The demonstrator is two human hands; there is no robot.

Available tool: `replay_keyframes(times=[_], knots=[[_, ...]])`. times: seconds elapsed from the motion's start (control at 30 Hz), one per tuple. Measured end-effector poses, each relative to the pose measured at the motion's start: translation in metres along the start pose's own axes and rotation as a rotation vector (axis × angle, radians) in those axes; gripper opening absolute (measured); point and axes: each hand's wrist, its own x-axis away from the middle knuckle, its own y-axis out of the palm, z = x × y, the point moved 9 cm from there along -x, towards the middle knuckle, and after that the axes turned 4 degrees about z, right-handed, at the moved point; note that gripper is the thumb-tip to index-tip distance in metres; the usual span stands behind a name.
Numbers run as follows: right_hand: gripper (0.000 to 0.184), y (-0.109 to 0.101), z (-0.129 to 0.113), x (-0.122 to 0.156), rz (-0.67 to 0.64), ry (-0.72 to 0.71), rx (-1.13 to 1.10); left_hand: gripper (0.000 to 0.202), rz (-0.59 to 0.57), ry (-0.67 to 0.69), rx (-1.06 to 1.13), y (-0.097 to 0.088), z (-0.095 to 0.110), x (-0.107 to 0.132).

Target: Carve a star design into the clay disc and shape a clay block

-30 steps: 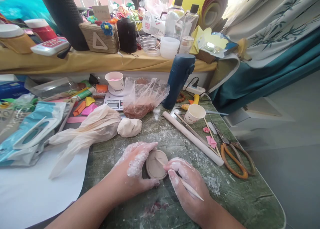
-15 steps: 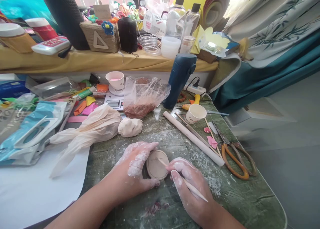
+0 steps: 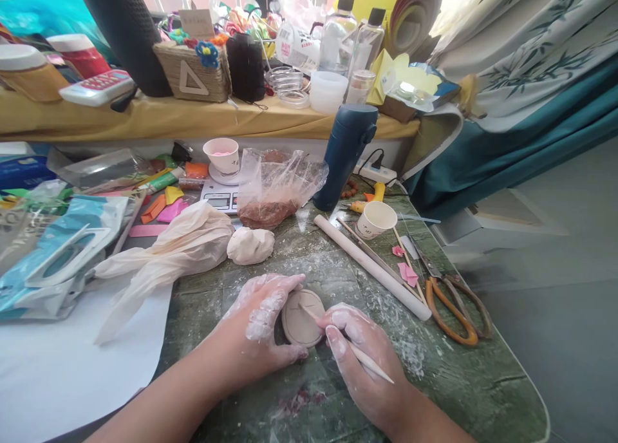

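A round, pale clay disc with a raised rim lies flat on the dusty green table. My left hand curves about its left side, fingers at the far edge and thumb at the near edge. My right hand grips a slim pointed clay modelling stick like a pen. The stick's tip rests on the upper part of the disc, where a short line shows. White powder coats both hands. Beyond them sits a lump of white clay.
To the right lie a white rolling pin, scissors and a paper cup. Behind stand a blue flask, a bag of brown clay and a scale. White paper covers the left side.
The stick's tip has shifted very slightly to the left on the disc, its rear end tilting a little. My left hand keeps its place around the disc.
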Motion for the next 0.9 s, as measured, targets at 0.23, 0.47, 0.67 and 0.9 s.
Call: replay_keyframes(times=[0.23, 0.47, 0.67, 0.9], knots=[[0.019, -0.0001, -0.0045, 0.0010, -0.024, -0.029, 0.010, 0.097, -0.003, -0.005, -0.004, 0.0003, 0.0002, -0.0009], [0.018, -0.0006, -0.0081, 0.0008, -0.031, -0.059, 0.035, 0.099, -0.002, -0.002, -0.009, 0.0021, -0.0033, 0.0008], [0.017, 0.0005, -0.0069, 0.0033, -0.039, -0.065, 0.049, 0.099, -0.002, 0.026, -0.013, 0.0026, -0.0019, 0.0012], [0.017, 0.0008, -0.0095, 0.0026, -0.066, -0.054, 0.016, 0.097, -0.015, 0.008, -0.007, 0.0012, -0.0003, 0.0000]])
